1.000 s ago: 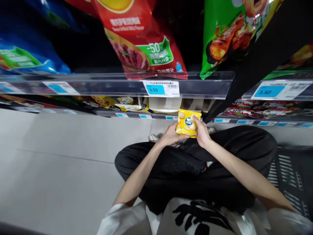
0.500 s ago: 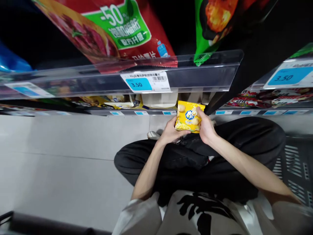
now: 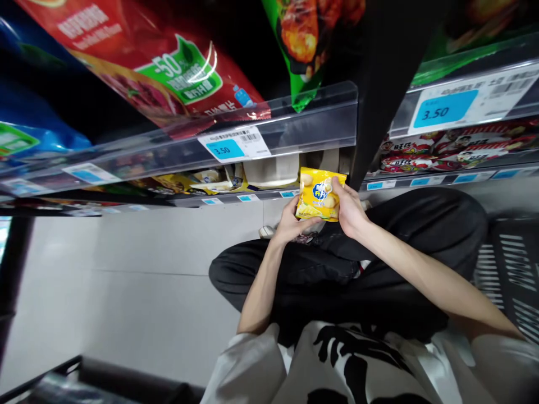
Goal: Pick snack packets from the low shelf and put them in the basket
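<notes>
A small yellow snack packet [image 3: 319,194] with a blue logo is held between both hands in front of the bottom shelf. My left hand [image 3: 292,223] grips its lower left corner from beneath. My right hand [image 3: 349,210] closes on its right edge, thumb on the front. I sit cross-legged on the floor in black trousers [image 3: 337,275], facing the shelves.
A shelf rail [image 3: 269,137] with a 3.50 price tag runs above the packet; red [image 3: 160,73], green [image 3: 305,39] and blue [image 3: 25,134] snack bags hang over it. Yellow packets and a white tray [image 3: 269,171] lie on the bottom shelf. A dark plastic basket [image 3: 509,275] stands at my right.
The packet and both hands have risen slightly toward the bottom shelf. The view has tilted and shifted, so the shelves slant and the bags sit further left.
</notes>
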### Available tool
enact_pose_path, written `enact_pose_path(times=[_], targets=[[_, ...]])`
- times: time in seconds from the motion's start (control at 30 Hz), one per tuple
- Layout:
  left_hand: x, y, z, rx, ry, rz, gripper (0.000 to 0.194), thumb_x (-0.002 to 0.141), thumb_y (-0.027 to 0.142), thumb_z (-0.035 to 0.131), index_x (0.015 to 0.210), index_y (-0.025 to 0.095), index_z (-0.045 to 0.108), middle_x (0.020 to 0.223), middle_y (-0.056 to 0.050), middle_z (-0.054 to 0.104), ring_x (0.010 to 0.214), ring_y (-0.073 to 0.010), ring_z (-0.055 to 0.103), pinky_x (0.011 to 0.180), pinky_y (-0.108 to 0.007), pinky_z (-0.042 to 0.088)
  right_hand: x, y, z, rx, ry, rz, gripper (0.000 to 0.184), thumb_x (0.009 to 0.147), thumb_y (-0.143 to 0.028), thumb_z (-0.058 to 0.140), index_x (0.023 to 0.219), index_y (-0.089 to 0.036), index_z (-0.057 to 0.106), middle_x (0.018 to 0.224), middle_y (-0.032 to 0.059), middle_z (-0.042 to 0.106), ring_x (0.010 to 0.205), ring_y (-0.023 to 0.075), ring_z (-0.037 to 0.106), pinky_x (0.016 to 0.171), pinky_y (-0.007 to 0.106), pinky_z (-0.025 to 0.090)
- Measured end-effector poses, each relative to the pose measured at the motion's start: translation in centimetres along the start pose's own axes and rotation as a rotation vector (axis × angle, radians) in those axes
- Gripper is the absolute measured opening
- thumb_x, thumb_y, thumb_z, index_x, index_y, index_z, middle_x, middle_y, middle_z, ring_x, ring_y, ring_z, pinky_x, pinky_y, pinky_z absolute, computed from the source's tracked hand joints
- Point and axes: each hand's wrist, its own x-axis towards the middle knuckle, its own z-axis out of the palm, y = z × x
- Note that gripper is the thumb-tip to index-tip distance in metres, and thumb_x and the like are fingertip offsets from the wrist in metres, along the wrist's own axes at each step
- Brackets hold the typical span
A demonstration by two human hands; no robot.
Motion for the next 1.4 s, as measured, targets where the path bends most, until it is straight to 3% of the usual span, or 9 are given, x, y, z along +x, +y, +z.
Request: enact_pose_path(times=[0.17,0.43,0.6,0.73,0.83,0.93,1.17,1.3,1.4], targets=[[-0.7,-0.2,0.0,-0.042,-0.011,-0.022,0.083,0.059,0.050,0.099,0.124,0.016,0.059,0.119,-0.012,0.073,0.101,-0.0278,0.074,0.091,-0.041,0.063,0.2,-0.3,0.0,0.028,-0.012,0.021,0.047,0.076,-0.065,0.083,0.082,-0.022,0.066,0.089,0.0038,0.079,0.099,0.0260,0.076,0.089,0.042,0.062],[-1.0,-1.3,2.1,-0.090,-0.018,-0.078,0.084,0.064,0.058,0.094,0.127,0.017,0.055,0.116,-0.012,0.074,0.088,-0.0246,0.076,0.080,-0.039,0.066,0.6,-0.3,-0.4,0.011,-0.001,0.018,0.048,0.074,-0.065,0.085,0.079,-0.022,0.066,0.086,0.0033,0.078,0.091,0.0239,0.076,0.083,0.039,0.062],[-0.8,-1.4,2.4,-0.137,0.024,-0.044,0.085,0.067,0.060,0.092,0.131,0.018,0.055,0.129,-0.015,0.070,0.111,-0.0297,0.074,0.098,-0.044,0.063,1.2,0.1,-0.6,0.004,0.002,-0.050,0.048,0.073,-0.066,0.085,0.080,-0.023,0.066,0.089,0.0036,0.078,0.096,0.0250,0.076,0.084,0.040,0.063],[-1.0,-2.0,2.4,-0.117,-0.003,0.019,0.105,0.065,0.062,0.093,0.148,0.022,0.042,0.147,-0.017,0.060,0.135,-0.0332,0.063,0.114,-0.050,0.053,1.5,0.4,-0.8,-0.016,-0.006,-0.062,0.046,0.075,-0.066,0.083,0.088,-0.024,0.070,0.094,0.0043,0.079,0.102,0.0261,0.076,0.087,0.042,0.063],[-0.8,-2.4,2.5,0.001,0.087,0.142,0.113,0.065,0.060,0.094,0.154,0.024,0.034,0.159,-0.019,0.046,0.148,-0.0348,0.050,0.122,-0.051,0.045,1.5,0.4,-0.9,-0.038,-0.006,-0.070,0.047,0.076,-0.067,0.082,0.091,-0.024,0.071,0.094,0.0047,0.078,0.104,0.0267,0.075,0.087,0.042,0.063],[-0.5,-2.3,2.7,0.125,0.216,0.297,0.103,0.073,0.058,0.090,0.154,0.024,0.036,0.162,-0.018,0.041,0.152,-0.0358,0.042,0.125,-0.050,0.040,1.2,0.3,-0.7,-0.036,0.008,-0.056,0.049,0.075,-0.068,0.082,0.091,-0.023,0.070,0.094,0.0048,0.079,0.103,0.0265,0.076,0.086,0.042,0.063],[-0.6,-1.8,2.3,0.427,0.402,0.550,0.060,0.086,0.048,0.077,0.137,0.023,0.058,0.147,-0.016,0.054,0.142,-0.0345,0.051,0.117,-0.053,0.047,0.9,0.2,-0.5,-0.041,0.007,-0.041,0.047,0.075,-0.066,0.083,0.084,-0.023,0.067,0.092,0.0041,0.078,0.100,0.0254,0.075,0.084,0.039,0.063],[-0.8,-2.2,2.2,0.559,0.337,0.586,0.038,0.085,0.041,0.078,0.119,0.024,0.071,0.139,-0.012,0.063,0.142,-0.0356,0.053,0.123,-0.060,0.039,1.0,0.4,-0.7,-0.054,0.003,-0.087,0.044,0.077,-0.065,0.081,0.083,-0.024,0.066,0.089,0.0035,0.076,0.097,0.0252,0.075,0.084,0.040,0.062],[-0.7,-2.1,2.5,0.534,0.223,0.548,0.035,0.090,0.038,0.074,0.122,0.026,0.072,0.142,-0.011,0.065,0.146,-0.0351,0.050,0.126,-0.062,0.034,1.1,0.5,-0.8,-0.057,0.036,-0.087,0.042,0.077,-0.062,0.080,0.085,-0.023,0.066,0.088,0.0029,0.075,0.095,0.0244,0.074,0.084,0.038,0.060]])
